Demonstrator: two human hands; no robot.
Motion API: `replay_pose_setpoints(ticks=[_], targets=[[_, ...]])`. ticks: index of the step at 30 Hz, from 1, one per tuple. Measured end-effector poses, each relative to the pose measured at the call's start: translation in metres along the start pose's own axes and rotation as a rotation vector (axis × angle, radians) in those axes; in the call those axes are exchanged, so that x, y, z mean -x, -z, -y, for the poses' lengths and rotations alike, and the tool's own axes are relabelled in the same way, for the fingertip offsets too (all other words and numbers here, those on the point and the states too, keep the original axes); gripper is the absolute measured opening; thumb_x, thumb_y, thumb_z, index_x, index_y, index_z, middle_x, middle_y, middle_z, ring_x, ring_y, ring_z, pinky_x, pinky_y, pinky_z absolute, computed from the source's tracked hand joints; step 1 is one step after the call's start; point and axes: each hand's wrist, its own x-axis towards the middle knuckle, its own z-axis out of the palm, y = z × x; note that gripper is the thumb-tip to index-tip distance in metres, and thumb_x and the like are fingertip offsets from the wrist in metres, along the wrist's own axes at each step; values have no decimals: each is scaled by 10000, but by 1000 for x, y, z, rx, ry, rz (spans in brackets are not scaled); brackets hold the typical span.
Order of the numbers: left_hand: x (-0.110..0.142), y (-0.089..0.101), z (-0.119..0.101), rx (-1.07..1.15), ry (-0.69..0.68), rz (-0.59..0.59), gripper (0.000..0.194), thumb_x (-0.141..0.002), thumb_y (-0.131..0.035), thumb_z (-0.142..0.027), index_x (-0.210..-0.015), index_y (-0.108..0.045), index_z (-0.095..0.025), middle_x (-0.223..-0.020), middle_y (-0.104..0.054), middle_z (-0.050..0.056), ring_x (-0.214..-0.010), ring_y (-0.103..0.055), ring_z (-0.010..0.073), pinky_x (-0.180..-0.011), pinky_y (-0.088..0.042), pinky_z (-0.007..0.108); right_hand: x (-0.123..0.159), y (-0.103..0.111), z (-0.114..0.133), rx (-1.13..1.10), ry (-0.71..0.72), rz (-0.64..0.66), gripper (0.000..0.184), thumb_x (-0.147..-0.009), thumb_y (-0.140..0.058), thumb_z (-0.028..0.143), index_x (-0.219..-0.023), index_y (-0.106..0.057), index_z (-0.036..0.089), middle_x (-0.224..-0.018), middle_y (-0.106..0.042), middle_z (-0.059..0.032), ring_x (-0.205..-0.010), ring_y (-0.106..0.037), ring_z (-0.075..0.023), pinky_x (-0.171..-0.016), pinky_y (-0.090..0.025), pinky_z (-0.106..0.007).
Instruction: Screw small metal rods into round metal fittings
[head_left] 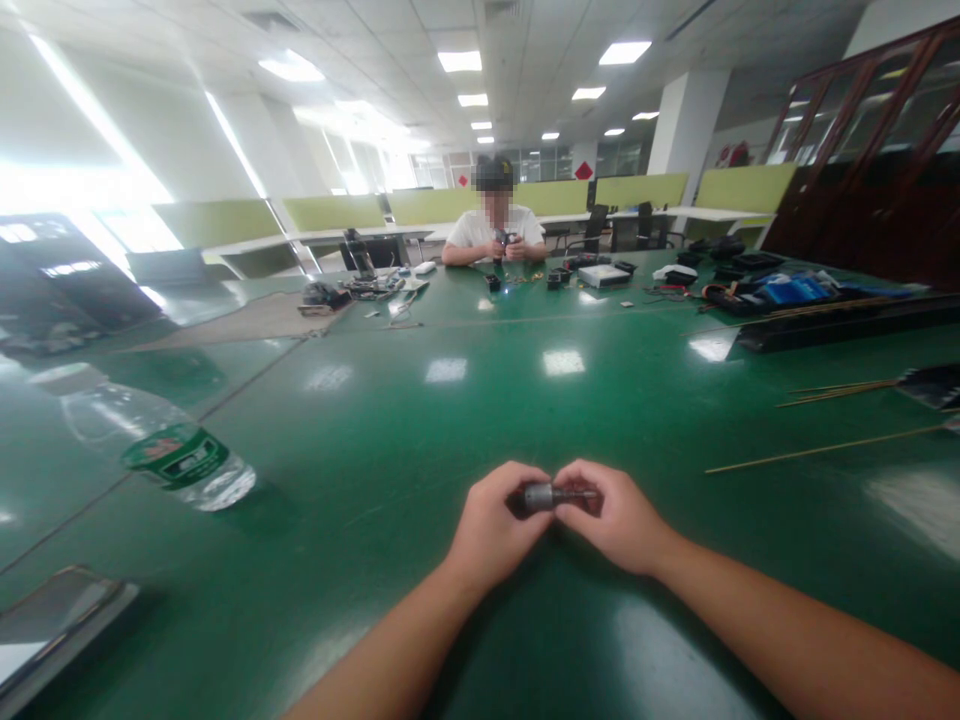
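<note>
Between my two hands is a small dark grey cylindrical part, held level just above the green tabletop. A thin shaft sticks out of its right side. My left hand is closed with thumb and fingers around the thicker left body, hiding its far left end. Closed around the narrow shaft end, my right hand has its thumb and fingertips near the middle of the part. The fingertips of both hands nearly meet there. Exactly what kind of part it is I cannot make out.
A water bottle stands at the left, looking tilted; a phone-like flat object lies at lower left. Thin rods and a black tray are at the right. Across the table a person sits among tools and small parts.
</note>
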Motion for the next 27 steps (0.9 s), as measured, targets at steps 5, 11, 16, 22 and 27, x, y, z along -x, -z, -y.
replay_pose_setpoints(ticks=[5, 11, 16, 22, 27], targets=[[0, 1, -1, 6, -1, -3, 193, -725, -705, -144, -907, -686, -204, -892, -689, 24, -832, -631, 174, -766, -479, 281, 0, 0, 1, -22, 1, 3, 176, -772, -638, 142, -942, -644, 186, -875, -686, -23, -812, -649, -174, -758, -515, -281], [0, 1, -2, 14, -13, 10, 181, -735, -704, -147, -907, -690, -202, -893, -693, 29, -835, -635, 178, -772, -483, 283, 0, 1, 2, -16, -3, -1, 158, -773, -639, 145, -928, -651, 176, -863, -686, -24, -805, -652, -174, -757, -511, -280], [0, 1, -2, 14, -11, 8, 199, -726, -710, -120, -905, -692, -207, -890, -691, 18, -835, -631, 170, -768, -480, 276, 1, 0, 2, -15, -20, -1, 132, -778, -646, 160, -908, -660, 174, -854, -688, -22, -795, -652, -172, -747, -510, -278], [1, 0, 0, -5, 16, -10, 199, -726, -726, -126, -905, -704, -212, -898, -701, 19, -839, -639, 173, -765, -481, 279, 0, 0, 2, -39, -18, -1, 109, -779, -658, 170, -888, -662, 166, -850, -693, -29, -789, -657, -173, -735, -511, -272], [1, 0, 1, -7, 21, -39, 209, -720, -742, -130, -907, -714, -218, -900, -709, 15, -838, -647, 173, -774, -488, 280, -1, 0, 1, -75, -27, 5, 78, -773, -665, 168, -848, -645, 163, -816, -682, -22, -772, -652, -170, -716, -503, -264]])
